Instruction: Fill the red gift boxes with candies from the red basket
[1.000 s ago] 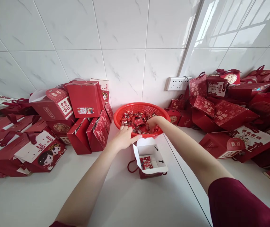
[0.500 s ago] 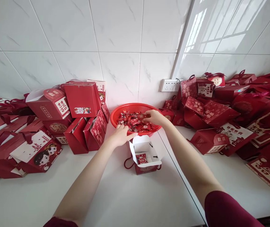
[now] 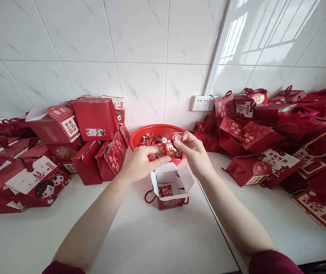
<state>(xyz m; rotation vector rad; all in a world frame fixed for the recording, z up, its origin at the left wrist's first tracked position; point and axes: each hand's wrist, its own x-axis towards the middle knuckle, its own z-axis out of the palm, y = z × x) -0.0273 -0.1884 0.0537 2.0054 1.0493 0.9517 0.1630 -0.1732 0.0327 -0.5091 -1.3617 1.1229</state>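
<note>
A red candy packet [image 3: 168, 147] with gold characters and white flowers is held up over the front of the red plastic basket [image 3: 134, 133]. My right hand [image 3: 194, 154] pinches its right side, thumb on the front. At its lower left corner, the thumb and fingertips of my left hand [image 3: 142, 160] close in on it; the exact contact is partly hidden. Small red-wrapped sweets [image 3: 148, 140] fill the basket behind. Below my hands stands a small red gift box [image 3: 172, 203], white inside, its flaps raised. Inside lies another red packet [image 3: 166, 190] beside something white.
Folded red gift boxes [image 3: 94, 120] and filled-looking boxes [image 3: 44, 182] crowd the left. More red boxes and bags [image 3: 248, 167] are piled on the right. A white power strip [image 3: 202, 102] is against the tiled wall. A seam runs across the white tabletop [image 3: 151, 239].
My right hand has come out of the basket toward me with a red packet. My left hand has left the basket rim and moved right to the packet. The view has shifted slightly.
</note>
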